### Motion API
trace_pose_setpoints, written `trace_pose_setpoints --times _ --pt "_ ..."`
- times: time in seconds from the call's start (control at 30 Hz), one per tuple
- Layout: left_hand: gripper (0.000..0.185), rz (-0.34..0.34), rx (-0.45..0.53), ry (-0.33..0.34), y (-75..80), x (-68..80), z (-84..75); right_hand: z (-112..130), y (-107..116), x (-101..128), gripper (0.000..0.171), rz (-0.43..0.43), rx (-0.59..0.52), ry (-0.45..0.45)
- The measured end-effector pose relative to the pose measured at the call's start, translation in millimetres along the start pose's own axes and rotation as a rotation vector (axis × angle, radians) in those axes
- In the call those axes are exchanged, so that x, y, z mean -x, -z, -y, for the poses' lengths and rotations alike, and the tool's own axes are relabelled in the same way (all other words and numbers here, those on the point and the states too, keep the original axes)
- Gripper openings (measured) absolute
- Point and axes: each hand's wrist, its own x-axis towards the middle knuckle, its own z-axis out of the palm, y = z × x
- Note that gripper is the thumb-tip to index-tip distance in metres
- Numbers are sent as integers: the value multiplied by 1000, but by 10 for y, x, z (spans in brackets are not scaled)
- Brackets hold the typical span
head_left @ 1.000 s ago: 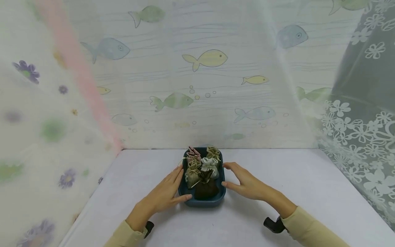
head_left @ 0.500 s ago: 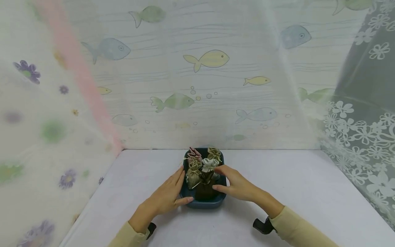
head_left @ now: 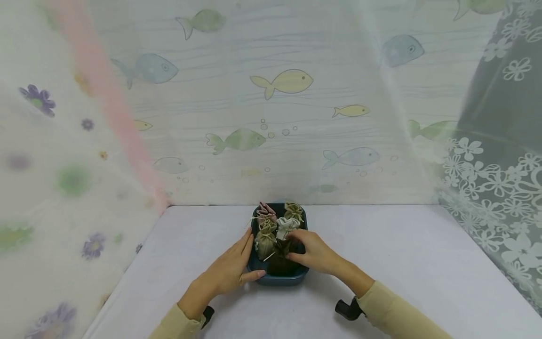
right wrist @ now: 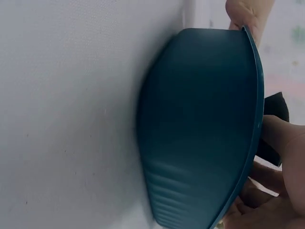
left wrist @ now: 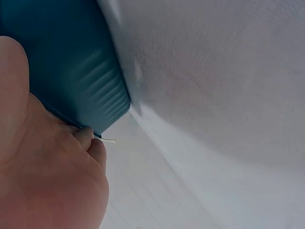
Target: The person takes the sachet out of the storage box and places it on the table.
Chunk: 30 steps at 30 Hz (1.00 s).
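A dark blue plastic tub [head_left: 281, 281] stands on the table, holding several small drawstring pouches. My left hand [head_left: 228, 268] rests along its left side with fingers nearly straight, thumb at the near rim. Over the tub's right side reaches my right hand [head_left: 315, 252], its thumb and fingers pinching the gathered neck of a dark brown pouch [head_left: 279, 266] at the near end. In the right wrist view, dark cloth [right wrist: 276, 107] shows beside the thumb. An olive pouch [head_left: 264, 245] lies left of it, and a white pouch [head_left: 286, 226] just behind.
At the tub's far end are a pink pouch [head_left: 266, 212] and another olive pouch [head_left: 293, 211]. The white-covered table [head_left: 372, 230] runs back to a hanging fish-print curtain [head_left: 296, 117]. Flower-patterned curtains line both sides. A black wrist-worn device [head_left: 348, 309] sits under the right wrist.
My right hand has moved left from the tub's right rim, in over the pouches, and closed on the dark brown pouch's neck. The left hand has stayed at the tub's left side.
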Motion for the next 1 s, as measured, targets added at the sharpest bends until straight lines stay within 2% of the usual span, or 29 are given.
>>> trace_pose_setpoints --times 0.4,0.63,0.83,1.0 --pt "100 -6 -16 -8 -8 -6 -5 11 0 4 27 51 53 13" --pt "102 -4 -26 -2 -12 5 -1 20 12 6 25 64 7 42" --pt "104 -22 -34 -21 -31 -2 10 96 99 30 26 43 -68 15" --pt "103 -34 -41 -28 -43 -2 16 160 173 53 27 19 -63 8"
